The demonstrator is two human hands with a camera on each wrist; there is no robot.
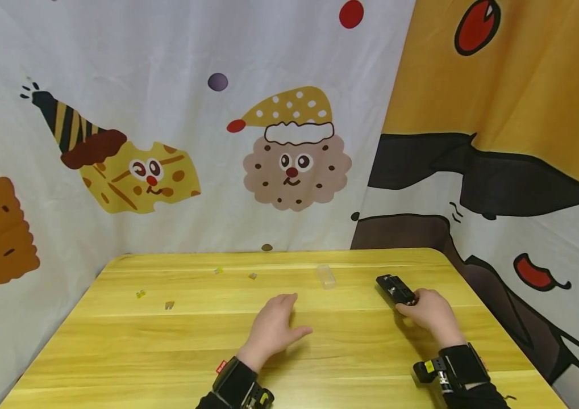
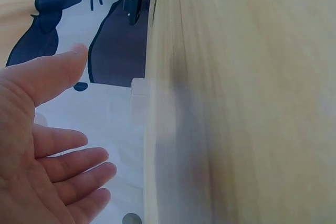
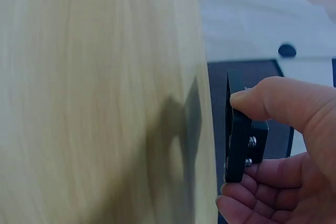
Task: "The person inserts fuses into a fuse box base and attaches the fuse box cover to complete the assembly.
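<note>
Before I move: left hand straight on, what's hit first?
Likely the clear container, ahead of the left hand on the table; the hand could pass just left of it or over it, though, as depth is unclear.

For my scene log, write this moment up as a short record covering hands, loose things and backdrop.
right hand: grips the black device above the table
left hand: holds nothing, above the table too
clear box: on the table, left of the device
small pieces: four, left of the box; too small to identify
backdrop: cartoon-printed cloth
</note>
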